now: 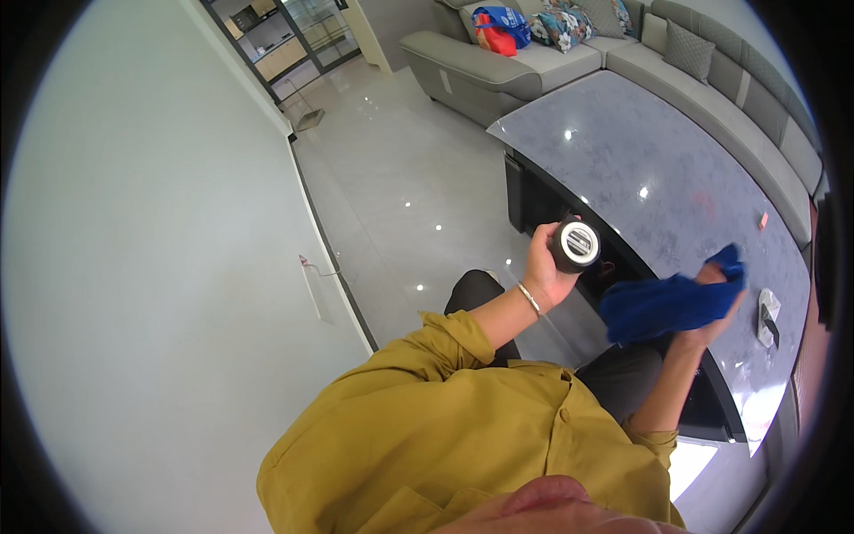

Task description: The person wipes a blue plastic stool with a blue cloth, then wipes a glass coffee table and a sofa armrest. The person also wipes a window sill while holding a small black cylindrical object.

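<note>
My left hand [548, 267] grips a dark round container [576, 245] whose pale end with a printed label faces up towards me. It is held just off the near edge of the coffee table [620, 140]. In my right hand [715, 327] is a blue cloth [670, 307], draped over the fingers and slightly blurred. The cloth hangs over the table's near edge, to the right of the container. Some of my right fingers are hidden behind it.
On the tabletop lie a small pinkish block [762, 221] and a white-and-black plastic packet [768, 319]. A grey sectional sofa [480, 80] with cushions and a blue-and-red bag [497, 30] curves behind. A white wall [167, 267] rises at left; a dustpan [310, 120] stands on the tiled floor.
</note>
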The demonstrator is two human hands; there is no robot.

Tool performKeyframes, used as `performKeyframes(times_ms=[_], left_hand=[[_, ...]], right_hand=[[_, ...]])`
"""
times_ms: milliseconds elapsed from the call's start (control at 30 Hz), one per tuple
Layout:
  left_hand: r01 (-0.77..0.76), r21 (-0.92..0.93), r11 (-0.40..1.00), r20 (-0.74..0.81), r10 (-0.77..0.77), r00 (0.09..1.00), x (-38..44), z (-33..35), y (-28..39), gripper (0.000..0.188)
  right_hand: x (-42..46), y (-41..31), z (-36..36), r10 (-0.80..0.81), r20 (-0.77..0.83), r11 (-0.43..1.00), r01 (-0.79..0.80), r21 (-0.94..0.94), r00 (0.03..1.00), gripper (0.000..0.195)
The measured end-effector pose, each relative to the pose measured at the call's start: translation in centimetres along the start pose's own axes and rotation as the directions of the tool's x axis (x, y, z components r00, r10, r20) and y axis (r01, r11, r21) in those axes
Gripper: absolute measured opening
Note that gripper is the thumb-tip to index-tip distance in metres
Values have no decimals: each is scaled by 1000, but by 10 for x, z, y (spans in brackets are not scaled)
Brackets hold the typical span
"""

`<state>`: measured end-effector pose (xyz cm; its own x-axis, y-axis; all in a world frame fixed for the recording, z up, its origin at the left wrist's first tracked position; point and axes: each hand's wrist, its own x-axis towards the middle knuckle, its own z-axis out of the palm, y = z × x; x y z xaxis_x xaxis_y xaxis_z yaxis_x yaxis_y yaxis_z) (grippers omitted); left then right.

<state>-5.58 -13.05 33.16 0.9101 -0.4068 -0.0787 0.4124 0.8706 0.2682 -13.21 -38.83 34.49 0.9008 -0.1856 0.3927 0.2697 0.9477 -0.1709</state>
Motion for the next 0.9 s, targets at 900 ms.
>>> performKeyframes(times_ms=[900], left_hand=[[-31, 324, 946, 58, 13, 998, -5, -16, -43, 27]], right_hand=[[-37, 124, -14, -365, -107, 251, -13, -968, 925, 67]])
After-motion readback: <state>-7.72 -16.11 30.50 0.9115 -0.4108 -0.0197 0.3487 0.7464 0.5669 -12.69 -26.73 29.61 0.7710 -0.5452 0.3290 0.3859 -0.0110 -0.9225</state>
